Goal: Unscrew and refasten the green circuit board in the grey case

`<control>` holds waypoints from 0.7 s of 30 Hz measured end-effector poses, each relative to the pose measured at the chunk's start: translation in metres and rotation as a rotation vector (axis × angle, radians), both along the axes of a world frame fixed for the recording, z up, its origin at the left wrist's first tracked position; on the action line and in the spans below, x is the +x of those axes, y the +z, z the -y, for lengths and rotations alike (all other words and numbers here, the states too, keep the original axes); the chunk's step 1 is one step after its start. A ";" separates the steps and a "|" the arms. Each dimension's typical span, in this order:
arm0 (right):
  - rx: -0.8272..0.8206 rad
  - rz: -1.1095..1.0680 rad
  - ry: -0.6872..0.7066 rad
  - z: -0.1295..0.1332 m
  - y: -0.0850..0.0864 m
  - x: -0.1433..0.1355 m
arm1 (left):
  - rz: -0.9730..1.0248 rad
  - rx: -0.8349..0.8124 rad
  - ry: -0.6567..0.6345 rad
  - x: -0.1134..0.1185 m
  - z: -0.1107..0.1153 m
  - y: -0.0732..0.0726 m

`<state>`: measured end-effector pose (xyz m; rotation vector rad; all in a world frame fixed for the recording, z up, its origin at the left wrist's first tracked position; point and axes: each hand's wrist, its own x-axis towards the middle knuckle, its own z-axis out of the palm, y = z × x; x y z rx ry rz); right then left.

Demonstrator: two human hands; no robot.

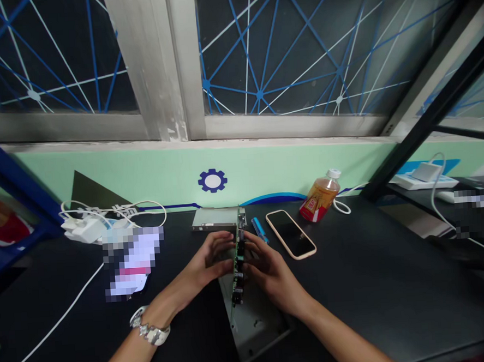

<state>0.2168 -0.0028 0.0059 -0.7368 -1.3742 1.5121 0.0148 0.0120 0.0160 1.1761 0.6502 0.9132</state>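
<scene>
A green circuit board (238, 268) with black components stands on edge above a grey metal tray (261, 330). My left hand (214, 262) grips the board from its left side, fingers bent and thumb against it. On the component side, my right hand (270, 269) closes on the same board with curled fingers. Part of the tray is hidden behind the hands and the board. Just beyond them lies a flat silver metal case piece (215, 219). A blue pen-like tool (260, 230) rests right of the board.
A phone in a pale case (291, 234) and a drink bottle (320, 196) stand to the right on the black desk (367, 282). White chargers and cables (87, 228) lie at the left, near a lit, blurred-out screen (138, 264). A wall and window close off the back.
</scene>
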 end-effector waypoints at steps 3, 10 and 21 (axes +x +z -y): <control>-0.049 -0.019 -0.003 0.001 0.001 0.000 | 0.009 -0.098 -0.076 0.003 0.004 -0.001; -0.359 -0.226 0.209 0.007 0.027 0.004 | -0.064 -0.157 -0.025 0.006 0.005 0.002; -0.384 -0.221 0.261 0.002 0.036 0.021 | -0.155 -0.110 -0.035 -0.005 -0.003 0.008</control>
